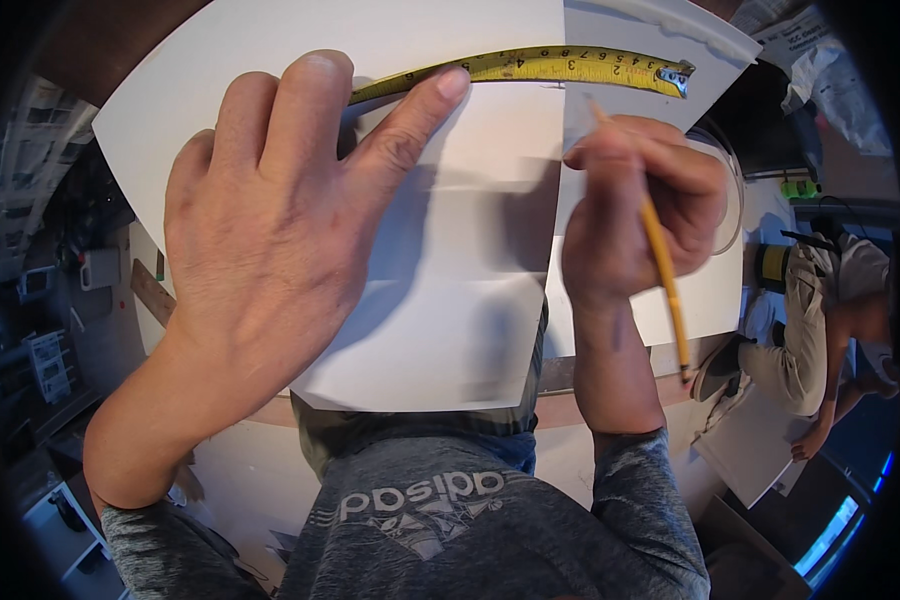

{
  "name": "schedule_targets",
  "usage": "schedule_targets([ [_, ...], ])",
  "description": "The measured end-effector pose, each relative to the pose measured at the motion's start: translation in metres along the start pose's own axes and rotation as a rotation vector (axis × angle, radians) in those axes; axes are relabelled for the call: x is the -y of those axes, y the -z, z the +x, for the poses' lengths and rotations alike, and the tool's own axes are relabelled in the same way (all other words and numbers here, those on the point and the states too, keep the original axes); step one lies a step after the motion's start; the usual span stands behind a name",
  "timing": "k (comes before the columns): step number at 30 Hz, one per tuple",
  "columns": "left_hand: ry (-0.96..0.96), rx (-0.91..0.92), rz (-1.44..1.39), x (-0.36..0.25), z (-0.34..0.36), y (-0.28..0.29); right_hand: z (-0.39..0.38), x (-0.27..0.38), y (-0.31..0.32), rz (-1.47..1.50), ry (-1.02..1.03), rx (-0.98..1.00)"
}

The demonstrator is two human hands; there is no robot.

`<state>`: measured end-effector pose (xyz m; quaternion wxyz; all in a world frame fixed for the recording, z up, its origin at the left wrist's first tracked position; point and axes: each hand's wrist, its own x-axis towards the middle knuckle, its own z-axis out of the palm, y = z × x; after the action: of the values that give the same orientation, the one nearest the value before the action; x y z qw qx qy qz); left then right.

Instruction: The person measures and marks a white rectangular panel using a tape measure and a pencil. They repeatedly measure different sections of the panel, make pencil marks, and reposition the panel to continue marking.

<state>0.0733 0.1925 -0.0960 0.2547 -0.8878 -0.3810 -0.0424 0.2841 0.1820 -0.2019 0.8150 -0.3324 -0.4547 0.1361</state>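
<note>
A yellow tape measure blade lies across a large white sheet, curving slightly, with its metal end hook towards the right. My left hand is over the blade, thumb pressing along its near edge and fingers reaching past it; the blade's left part disappears beneath them. In my right hand is a yellow pencil, pinched between thumb and fingers. Its tip points up at the blade's near edge, just right of the sheet's straight edge. A short dark mark shows by the blade there. The right hand is slightly blurred.
Another white sheet extends under and right of the first. At the right a person in light trousers has a hand at a white panel. Crumpled clear plastic lies far right, above a black-and-yellow roll.
</note>
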Motion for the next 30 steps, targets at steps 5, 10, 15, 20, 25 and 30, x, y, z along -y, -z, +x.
schedule_targets([
  [5, 0.100, -0.183, -0.315, 0.010, -0.010, -0.007, 0.027, 0.031, 0.019, 0.167, -0.431, -0.073],
  [10, 0.262, -0.466, -0.589, 0.016, -0.041, -0.022, 0.044, 0.040, 0.023, 0.035, -0.528, 0.090],
  [15, 0.717, -0.549, -0.824, 0.015, -0.097, -0.032, 0.050, 0.029, 0.018, -0.089, -0.533, 0.203],
  [20, 0.965, -0.563, -0.893, 0.033, -0.148, -0.044, 0.056, 0.028, 0.018, -0.076, -0.562, 0.249],
  [25, 1.184, -0.579, -1.355, 0.039, -0.189, -0.058, 0.060, 0.027, 0.016, -0.124, -0.570, 0.266],
  [30, 1.250, -0.511, -1.417, 0.038, -0.212, -0.064, 0.063, 0.029, 0.017, -0.113, -0.553, 0.297],
])
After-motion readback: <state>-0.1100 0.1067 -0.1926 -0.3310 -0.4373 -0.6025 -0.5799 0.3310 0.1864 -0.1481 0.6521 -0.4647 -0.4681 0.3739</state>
